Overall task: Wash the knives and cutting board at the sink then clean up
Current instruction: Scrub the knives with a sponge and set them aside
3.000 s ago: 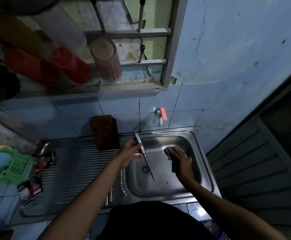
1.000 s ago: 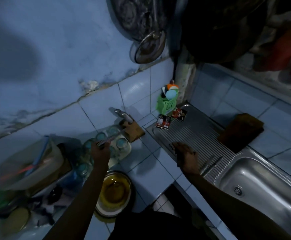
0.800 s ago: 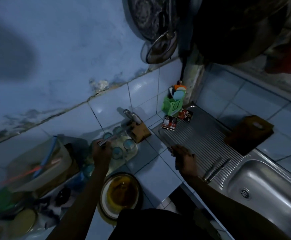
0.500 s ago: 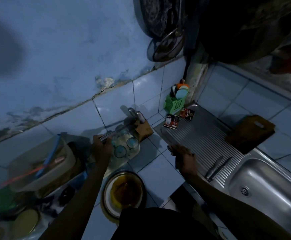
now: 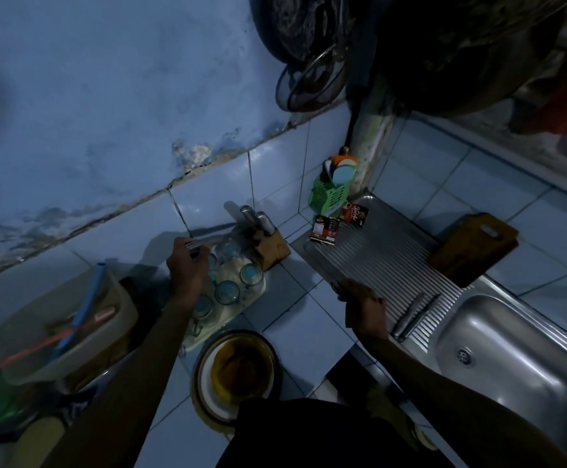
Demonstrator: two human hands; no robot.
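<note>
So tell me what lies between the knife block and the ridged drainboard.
Head view: only bare blue tiled counter separates the knife block from the drainboard.

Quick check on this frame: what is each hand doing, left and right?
Left hand: gripping a knife, blade pointing toward the knife block.
Right hand: fingers resting on the drainboard edge, holding nothing.

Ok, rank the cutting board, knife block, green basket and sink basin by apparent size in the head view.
1. sink basin, partly cut off by the frame
2. cutting board
3. knife block and green basket: look alike, and the basket sits farther from the camera, so unranked.
</note>
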